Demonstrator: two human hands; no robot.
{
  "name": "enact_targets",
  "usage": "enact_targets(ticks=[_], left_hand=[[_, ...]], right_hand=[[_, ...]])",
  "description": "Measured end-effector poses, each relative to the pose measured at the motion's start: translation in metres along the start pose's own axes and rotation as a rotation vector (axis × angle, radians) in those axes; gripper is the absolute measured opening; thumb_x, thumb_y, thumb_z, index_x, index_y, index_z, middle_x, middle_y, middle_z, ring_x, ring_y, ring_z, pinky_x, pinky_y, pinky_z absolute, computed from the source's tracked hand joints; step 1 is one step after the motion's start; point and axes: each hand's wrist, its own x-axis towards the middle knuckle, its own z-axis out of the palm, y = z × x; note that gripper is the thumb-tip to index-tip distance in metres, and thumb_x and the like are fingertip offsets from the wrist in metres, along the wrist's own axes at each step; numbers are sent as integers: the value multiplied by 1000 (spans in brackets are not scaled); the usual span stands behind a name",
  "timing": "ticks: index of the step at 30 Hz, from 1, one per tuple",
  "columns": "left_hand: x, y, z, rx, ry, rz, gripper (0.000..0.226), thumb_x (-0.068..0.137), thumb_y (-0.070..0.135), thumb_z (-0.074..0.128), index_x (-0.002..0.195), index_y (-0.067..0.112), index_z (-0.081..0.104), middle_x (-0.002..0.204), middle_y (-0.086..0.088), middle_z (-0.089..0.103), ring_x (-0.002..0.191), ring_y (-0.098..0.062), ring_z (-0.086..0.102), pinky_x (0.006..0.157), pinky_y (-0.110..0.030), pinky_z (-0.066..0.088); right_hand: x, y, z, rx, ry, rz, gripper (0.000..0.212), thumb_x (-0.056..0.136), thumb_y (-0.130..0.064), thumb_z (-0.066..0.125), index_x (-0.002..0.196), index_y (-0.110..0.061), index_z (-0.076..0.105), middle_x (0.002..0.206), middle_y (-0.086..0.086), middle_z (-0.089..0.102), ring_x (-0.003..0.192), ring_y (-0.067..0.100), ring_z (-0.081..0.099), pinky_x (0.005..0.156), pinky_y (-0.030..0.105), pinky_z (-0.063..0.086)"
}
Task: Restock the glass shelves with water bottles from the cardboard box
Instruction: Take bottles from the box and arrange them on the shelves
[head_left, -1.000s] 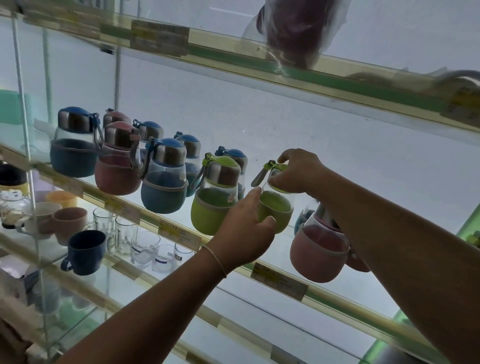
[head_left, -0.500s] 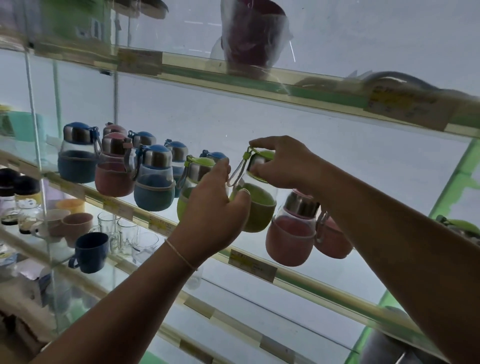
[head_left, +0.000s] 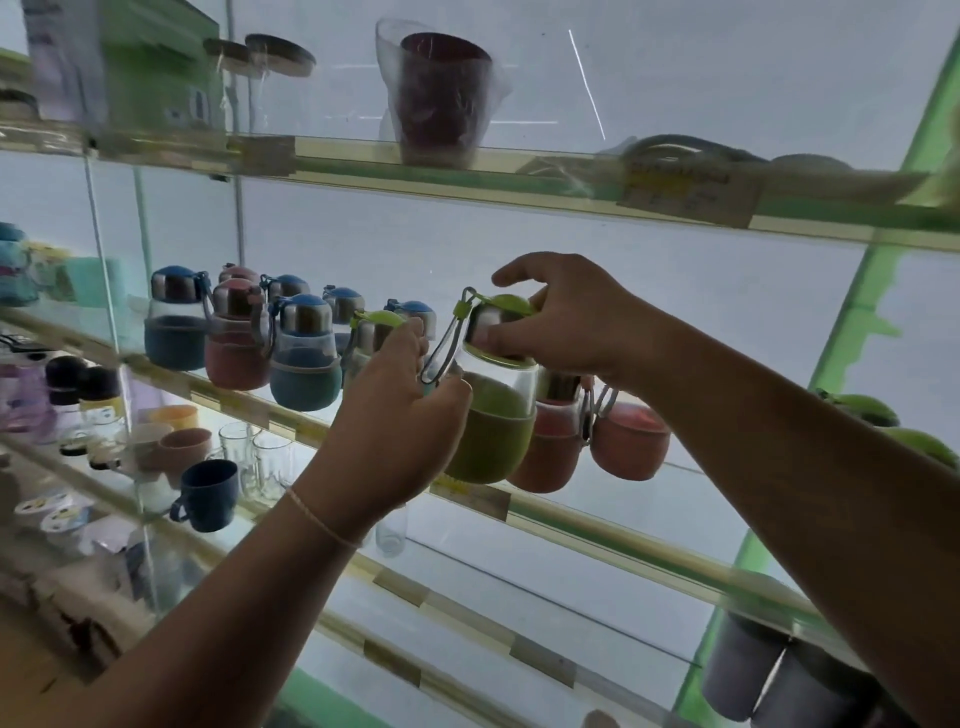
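A green-sleeved glass water bottle (head_left: 493, 431) with a steel cap and loop strap stands tilted on the middle glass shelf (head_left: 613, 525). My right hand (head_left: 561, 317) grips its cap from above. My left hand (head_left: 395, 415) curls round the bottle's left side near the strap. Another green-lidded bottle (head_left: 371, 332) is mostly hidden behind my left hand. Left of it stands a row of blue bottles (head_left: 304, 358) and pink bottles (head_left: 236, 343). Two pink bottles (head_left: 628, 441) sit just right of the held one. The cardboard box is out of view.
The upper glass shelf (head_left: 467, 166) carries a wrapped dark red cup (head_left: 441, 98) and boxes. Below, cups, a navy mug (head_left: 208, 493) and clear glasses (head_left: 260, 457) fill the lower left shelf. Grey containers (head_left: 779, 675) sit at the bottom right beside a green frame post.
My view has shifted upward and closer. Both hands stay on the green bottle, which now sits a little more to the right, beside the pink bottles.
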Motion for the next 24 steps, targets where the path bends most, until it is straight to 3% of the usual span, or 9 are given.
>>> enact_targets(ticks=[3,6,8,10,13,17,19,21,24], left_hand=[[-10,8,12,-37,-43,-22,64,87,24,54,146,25,29,148,-2,41,132,-24,42,102,-46,44],[-17,14,28,-78,-87,-29,61,91,19,54,146,26,29,147,-3,42,130,-26,44,96,-42,47],[-20,18,41,-109,-114,-25,60,92,18,55,146,25,29,144,-2,44,127,-25,47,92,-37,46],[-22,24,56,-157,-147,-17,54,92,15,54,140,27,35,132,5,51,118,-20,52,85,-29,46],[-21,31,79,-172,-205,-14,36,91,11,53,113,39,44,104,20,57,96,-7,58,72,-17,49],[-16,38,109,-117,-271,-35,49,79,31,52,127,26,43,112,0,61,102,-18,59,86,-42,55],[-12,37,124,-137,-310,-58,46,85,27,54,129,21,44,103,3,60,100,-13,58,84,-25,50],[-10,38,136,-184,-352,-92,24,90,15,54,111,25,47,92,8,58,88,-3,55,66,-9,44],[-5,37,151,-236,-418,-130,23,88,10,54,92,32,48,96,-2,64,94,-17,62,77,-26,54]], right_hand=[[-15,8,-16,39,6,19,59,74,-32,80,128,-27,58,124,1,56,111,23,57,90,39,54],[-29,17,-34,51,1,32,53,76,-29,80,125,-28,61,123,0,55,111,20,56,74,24,47],[-37,24,-45,75,11,53,48,75,-27,81,120,-30,65,122,0,57,110,22,57,73,25,47],[-44,32,-53,68,31,72,45,73,-25,82,116,-31,67,119,0,58,111,23,58,79,33,52],[-51,47,-65,31,56,99,42,73,-22,81,112,-31,69,120,0,59,111,24,58,87,40,56],[-56,71,-79,-67,102,155,46,74,-23,80,118,-27,66,113,-1,57,111,25,57,88,36,53],[-55,83,-85,-116,124,192,49,74,-25,80,121,-27,64,111,0,57,109,25,58,82,32,51],[-54,95,-89,-166,144,223,51,75,-26,80,123,-27,63,113,2,58,107,25,59,77,28,47],[-51,111,-94,-253,164,261,52,76,-26,79,125,-25,61,126,3,57,107,20,55,76,26,42]])
